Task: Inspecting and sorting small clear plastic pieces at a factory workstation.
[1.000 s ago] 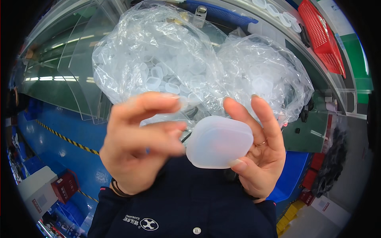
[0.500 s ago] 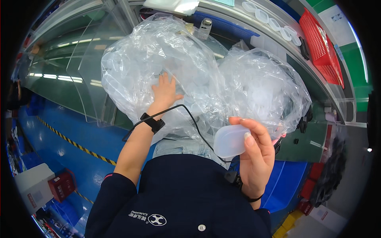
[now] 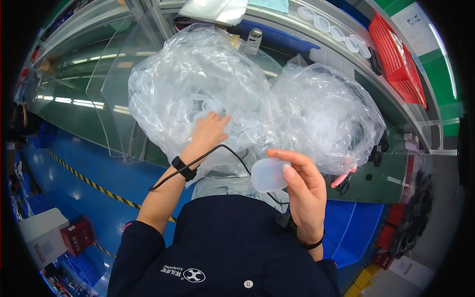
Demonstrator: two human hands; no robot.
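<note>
Right grip: right hand (image 3: 304, 195) pinches a lid (image 3: 269, 174), frosted white and rounded, between thumb and fingertips (image 3: 286, 168); fingers curled, not fully closed, lid held in front of the chest.
Left grip: left hand (image 3: 210, 131) lies flat and spread, reaching into the left bag (image 3: 198, 89); whether it has hold of anything, can't tell.
Left wrist: black strap (image 3: 184, 168) with a thin black cord (image 3: 232, 151) running off toward the right hand.
Bags: left bag and right bag (image 3: 326, 116), both clear crumpled plastic, side by side and touching on the bench (image 3: 391, 178); both stuffed with pale translucent parts.
Hard to see: parts inside the bags blur through the film, shapes not countable; left fingertips are behind plastic glare; the cord's far end goes behind the right hand.
Cut off: red crate (image 3: 401, 54) at upper right runs toward the frame rim.
Packages: row of loose clear lids (image 3: 336, 32) on the shelf above the right bag; flat white bag (image 3: 215, 10) at top centre; small red box (image 3: 74, 236) on the floor, lower left.
Signs: yellow-black striped tape (image 3: 94, 185) across the blue floor, left.
</note>
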